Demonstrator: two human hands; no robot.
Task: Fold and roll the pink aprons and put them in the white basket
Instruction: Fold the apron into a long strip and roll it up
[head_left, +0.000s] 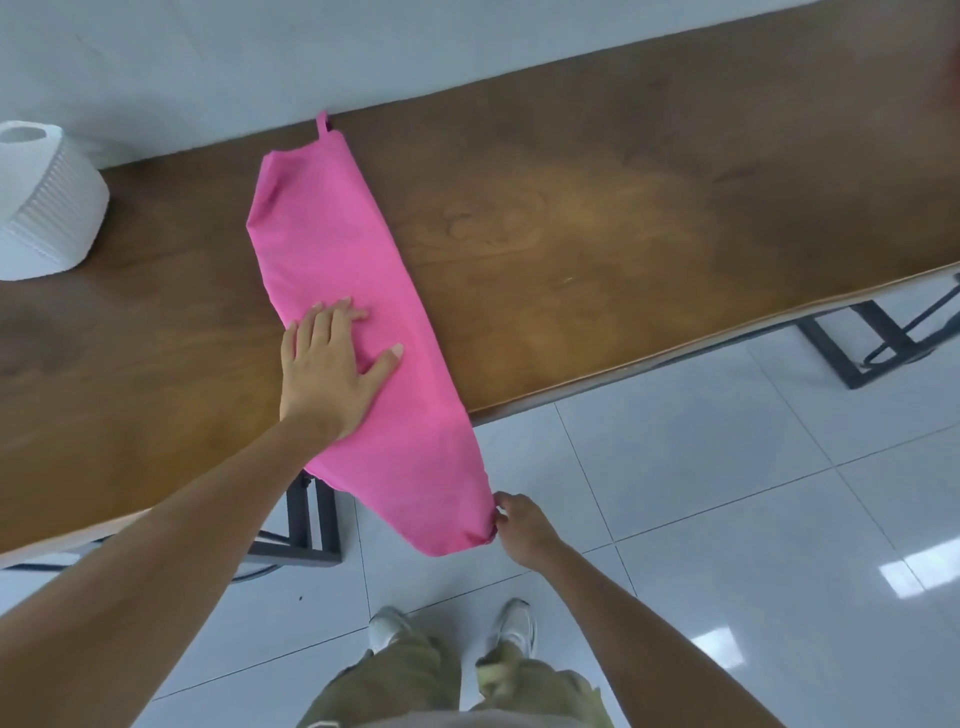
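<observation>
Pink apron (337, 249), folded into one long narrow strip, lies on the brown counter (623, 218). Its long axis runs from the far edge by the wall to the near edge and past it, slanting a little to the right as it comes nearer. At the far left of the counter stands the white basket (52, 202), well apart from the apron and from both hands. The left hand (332, 364) rests palm down on the strip's near half, close to its left edge, with the fingers straight, spread and pointing toward the far end. At the far tip a small loop (322, 124) points toward the wall. The near end hangs beyond the counter's front edge, over the white tiled floor (727, 493). There the right hand (519, 525) pinches the right corner of that end between thumb and fingers, off the counter, nearer the person and to the right of the left hand.
</observation>
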